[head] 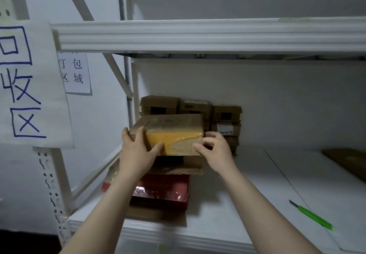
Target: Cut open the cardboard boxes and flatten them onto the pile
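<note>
Here a white metal rack (198,36) fills the view; its lower shelf (247,184) is a white board. A large paper sign (29,85) with blue characters hangs at the left. Small boxes (225,115) stand against the back wall. The left hand (136,152) and the right hand (215,151) grip the two ends of a taped box (174,127), above a red box (164,192). A green knife (313,216) lies well apart to the right.

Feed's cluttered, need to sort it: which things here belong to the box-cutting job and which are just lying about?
Job: taped box, gripped by left hand and right hand; green knife; small boxes behind; flattened cardboard beneath.
Lying about: handwritten sign; printed sign; red pack.
</note>
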